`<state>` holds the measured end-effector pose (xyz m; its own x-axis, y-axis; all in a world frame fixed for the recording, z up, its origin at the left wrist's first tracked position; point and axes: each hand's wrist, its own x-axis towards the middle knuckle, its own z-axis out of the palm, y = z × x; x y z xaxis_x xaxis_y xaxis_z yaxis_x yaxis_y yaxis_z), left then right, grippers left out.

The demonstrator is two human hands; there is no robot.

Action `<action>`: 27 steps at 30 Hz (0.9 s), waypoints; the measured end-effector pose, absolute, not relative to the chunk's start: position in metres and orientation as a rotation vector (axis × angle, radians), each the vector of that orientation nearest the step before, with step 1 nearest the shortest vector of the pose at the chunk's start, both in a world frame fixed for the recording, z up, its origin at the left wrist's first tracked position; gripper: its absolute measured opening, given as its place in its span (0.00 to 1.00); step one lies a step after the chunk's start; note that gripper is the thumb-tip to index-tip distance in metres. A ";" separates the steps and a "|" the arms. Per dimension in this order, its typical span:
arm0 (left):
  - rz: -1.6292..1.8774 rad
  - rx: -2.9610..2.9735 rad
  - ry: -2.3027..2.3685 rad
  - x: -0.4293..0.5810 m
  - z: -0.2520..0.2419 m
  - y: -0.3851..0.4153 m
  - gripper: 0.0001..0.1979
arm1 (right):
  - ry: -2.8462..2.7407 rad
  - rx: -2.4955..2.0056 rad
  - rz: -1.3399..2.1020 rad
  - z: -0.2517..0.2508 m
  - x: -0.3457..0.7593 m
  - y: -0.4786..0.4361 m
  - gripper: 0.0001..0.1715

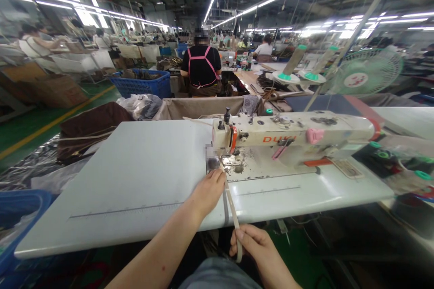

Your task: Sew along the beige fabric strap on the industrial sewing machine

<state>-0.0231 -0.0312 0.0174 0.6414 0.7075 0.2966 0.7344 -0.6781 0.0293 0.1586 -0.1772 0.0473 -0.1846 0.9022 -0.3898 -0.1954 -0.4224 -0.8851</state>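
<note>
A narrow beige strip (231, 201) runs from the needle area of a white sewing machine (294, 133) down over the table's front edge. My left hand (210, 189) lies close to the presser foot, its fingers together and pressed onto the strip's upper end. Below the table edge, my right hand (252, 244) pinches the strip between thumb and fingers, and a short end hangs under the grip. Between the two hands the strip looks fairly straight. What lies under my left fingertips is hidden.
The pale sewing table (135, 176) bears a printed ruler line. A blue basket (23, 203) stands at the left, with a brown bag (90, 131) beyond. Thread cones (291, 65) and a green fan (368, 76) are behind the machine. A person in a pink-strapped apron (202, 65) sits ahead.
</note>
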 end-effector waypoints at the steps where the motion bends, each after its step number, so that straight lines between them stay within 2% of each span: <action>1: -0.449 -2.759 -1.228 -0.023 0.016 -0.031 0.13 | -0.901 -1.256 1.720 0.047 0.159 -0.177 0.29; 13: -0.500 -2.739 -1.241 -0.023 0.011 -0.030 0.12 | -0.920 -1.259 1.699 0.046 0.159 -0.175 0.29; 19: -0.523 -2.684 -1.233 -0.023 0.010 -0.030 0.16 | -0.934 -1.288 1.697 0.044 0.159 -0.174 0.30; 27: -0.371 -2.742 -1.205 -0.022 0.021 -0.033 0.15 | -0.951 -1.292 1.704 0.045 0.158 -0.175 0.31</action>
